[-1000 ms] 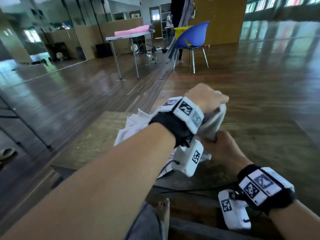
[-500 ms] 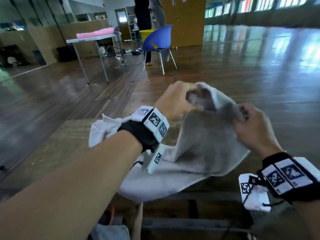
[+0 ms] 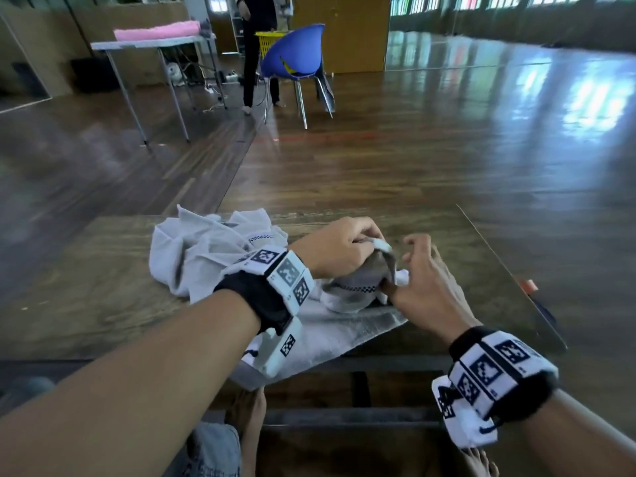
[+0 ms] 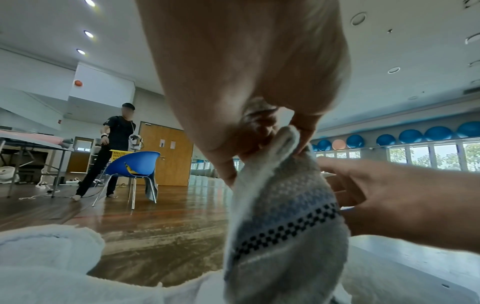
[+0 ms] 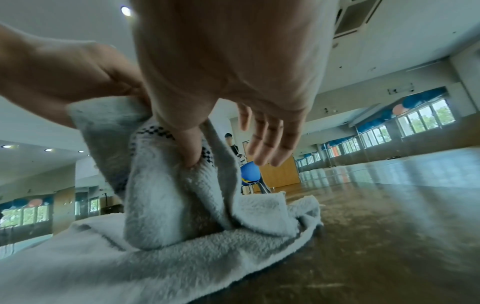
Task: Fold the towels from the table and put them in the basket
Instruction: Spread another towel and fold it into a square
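A grey-white towel (image 3: pixel 354 294) with a dark checked band lies partly flat on the wooden table (image 3: pixel 86 287), one end bunched upward. My left hand (image 3: pixel 339 249) pinches that raised corner from above; the left wrist view shows the fingertips (image 4: pixel 298 135) closed on the towel (image 4: pixel 285 226). My right hand (image 3: pixel 420 273) sits just to its right. Its thumb (image 5: pixel 189 152) pushes into the fold of the towel (image 5: pixel 168 205), while its fingers (image 5: pixel 267 144) stay straight and free. A second crumpled white towel (image 3: pixel 206 249) lies behind my left wrist.
The table's right edge (image 3: pixel 499 256) is near my right hand, with a small orange and dark object (image 3: pixel 530 287) on it. Far off stand a blue chair (image 3: pixel 296 53), a yellow basket (image 3: pixel 272 43), a person in black (image 3: pixel 254 46) and a table with a pink towel (image 3: pixel 155 31).
The towel was held up in the air between both hands; now it is down on the table. My hands have come together, and my right hand's fingers have let go and straightened.
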Demonstrator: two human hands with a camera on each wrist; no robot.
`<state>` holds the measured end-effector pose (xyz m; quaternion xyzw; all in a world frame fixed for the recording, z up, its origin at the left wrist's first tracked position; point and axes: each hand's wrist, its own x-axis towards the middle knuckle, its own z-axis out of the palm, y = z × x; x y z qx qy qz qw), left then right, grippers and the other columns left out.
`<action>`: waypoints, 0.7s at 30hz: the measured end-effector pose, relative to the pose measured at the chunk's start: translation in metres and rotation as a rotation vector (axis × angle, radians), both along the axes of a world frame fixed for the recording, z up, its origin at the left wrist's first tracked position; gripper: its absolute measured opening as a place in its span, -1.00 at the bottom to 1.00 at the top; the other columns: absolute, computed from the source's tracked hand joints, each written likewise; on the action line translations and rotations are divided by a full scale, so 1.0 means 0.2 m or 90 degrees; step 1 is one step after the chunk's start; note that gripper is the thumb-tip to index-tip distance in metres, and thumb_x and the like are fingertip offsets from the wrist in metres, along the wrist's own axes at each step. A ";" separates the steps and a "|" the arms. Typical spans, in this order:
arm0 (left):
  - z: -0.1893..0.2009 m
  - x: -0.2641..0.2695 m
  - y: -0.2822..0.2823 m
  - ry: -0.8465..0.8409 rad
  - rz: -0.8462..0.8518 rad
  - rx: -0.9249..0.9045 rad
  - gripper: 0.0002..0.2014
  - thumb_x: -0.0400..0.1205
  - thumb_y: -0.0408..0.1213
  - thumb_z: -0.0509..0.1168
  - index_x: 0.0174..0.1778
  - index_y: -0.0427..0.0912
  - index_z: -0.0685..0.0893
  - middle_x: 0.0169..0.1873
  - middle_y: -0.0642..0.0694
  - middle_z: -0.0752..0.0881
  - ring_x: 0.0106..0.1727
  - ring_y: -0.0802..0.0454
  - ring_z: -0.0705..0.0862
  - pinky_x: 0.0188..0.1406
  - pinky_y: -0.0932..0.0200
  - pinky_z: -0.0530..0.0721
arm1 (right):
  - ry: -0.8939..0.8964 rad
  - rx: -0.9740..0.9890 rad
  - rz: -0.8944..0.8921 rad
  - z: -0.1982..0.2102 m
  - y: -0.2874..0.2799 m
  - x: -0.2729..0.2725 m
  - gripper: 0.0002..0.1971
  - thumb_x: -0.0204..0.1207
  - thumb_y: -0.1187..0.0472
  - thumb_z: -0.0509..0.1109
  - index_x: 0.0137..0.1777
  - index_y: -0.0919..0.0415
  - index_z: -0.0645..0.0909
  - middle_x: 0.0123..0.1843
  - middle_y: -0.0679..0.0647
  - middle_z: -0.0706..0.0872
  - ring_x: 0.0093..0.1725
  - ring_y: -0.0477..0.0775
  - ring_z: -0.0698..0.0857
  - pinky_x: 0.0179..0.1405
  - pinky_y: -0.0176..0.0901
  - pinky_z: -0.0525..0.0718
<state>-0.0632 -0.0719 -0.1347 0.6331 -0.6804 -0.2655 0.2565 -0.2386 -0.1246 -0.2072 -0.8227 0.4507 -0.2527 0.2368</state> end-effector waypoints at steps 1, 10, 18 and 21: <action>0.01 0.02 0.01 -0.017 -0.019 0.002 -0.76 0.68 -0.28 0.12 0.02 0.03 0.70 -0.14 -0.08 0.80 -0.27 0.06 0.67 -0.20 0.09 0.65 | -0.015 0.017 0.016 0.01 -0.01 0.00 -0.26 0.33 -0.17 0.59 0.41 -0.18 0.24 0.29 0.00 0.53 0.27 0.08 0.54 0.14 0.12 0.61; 0.04 0.17 0.08 -0.129 0.059 -0.099 -0.76 0.61 -0.46 0.23 0.03 -0.10 0.73 -0.14 -0.06 0.78 -0.10 0.00 0.71 -0.09 0.06 0.66 | -0.040 -0.035 0.175 0.11 -0.03 0.02 -0.75 0.46 -0.08 0.56 -0.22 -0.11 0.51 -0.33 -0.18 0.68 -0.33 -0.15 0.63 -0.37 -0.17 0.55; 0.00 0.32 0.11 -0.209 0.300 -0.294 -0.83 0.58 -0.49 0.16 -0.11 -0.24 0.65 -0.22 -0.11 0.71 -0.18 -0.04 0.61 -0.20 0.08 0.54 | -0.011 -0.164 -0.047 0.17 -0.14 -0.11 -0.88 0.66 0.09 0.31 -0.07 0.02 0.66 -0.26 -0.02 0.70 -0.28 0.14 0.62 -0.26 -0.02 0.59; -0.06 0.36 0.13 -0.219 0.393 -0.219 -0.84 0.61 -0.46 0.14 -0.25 -0.25 0.57 -0.28 -0.15 0.65 -0.25 -0.09 0.54 -0.25 0.09 0.42 | -0.023 -0.152 -0.090 0.18 -0.17 -0.14 -0.76 0.66 -0.04 0.33 -0.18 0.05 0.64 -0.33 -0.05 0.66 -0.29 0.17 0.59 -0.32 -0.03 0.53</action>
